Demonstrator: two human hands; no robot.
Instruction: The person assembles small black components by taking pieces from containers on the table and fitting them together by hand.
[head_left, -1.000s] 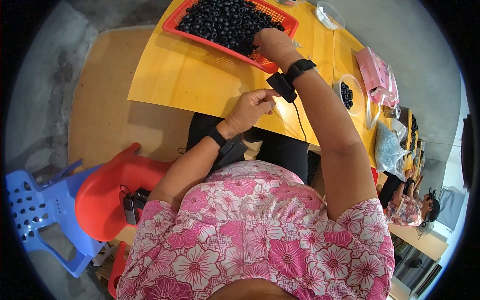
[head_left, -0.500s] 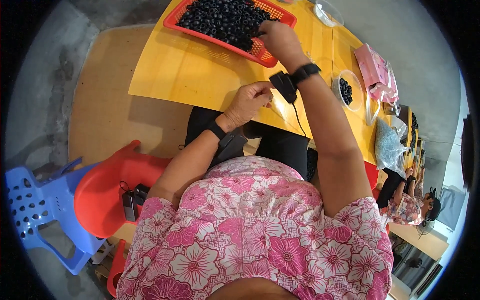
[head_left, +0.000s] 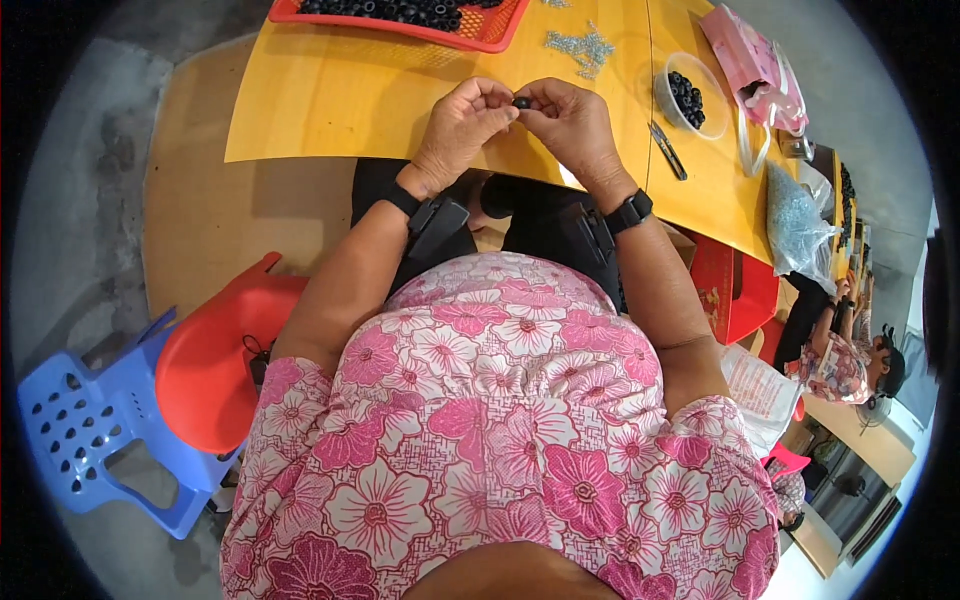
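Note:
Above the near edge of the yellow table (head_left: 370, 120), my two hands meet fingertip to fingertip. A small round black part (head_left: 521, 102) sits between them. My right hand (head_left: 575, 125) pinches it between thumb and forefinger. On its other side, my left hand (head_left: 462, 130) has thumb and fingers pressed together against the part; what lies inside that pinch is too small to make out. Beyond my hands, a red plastic basket (head_left: 490, 42) holds many black ring-shaped parts (head_left: 415, 12), its far side cut off by the view.
Small clear pieces (head_left: 583, 50) lie scattered right of the basket. A clear tub (head_left: 722, 100) of black parts, thread snips (head_left: 668, 152), a pink bag (head_left: 745, 60) and a plastic bag of pale pieces (head_left: 795, 225) are farther right. Red (head_left: 205, 370) and blue (head_left: 75, 430) chairs stand left; another person (head_left: 840, 365) is far right.
My right hand has left the basket and come to my left hand, with a black part now between them. The view has shifted, so the basket sits higher and the clear pieces show.

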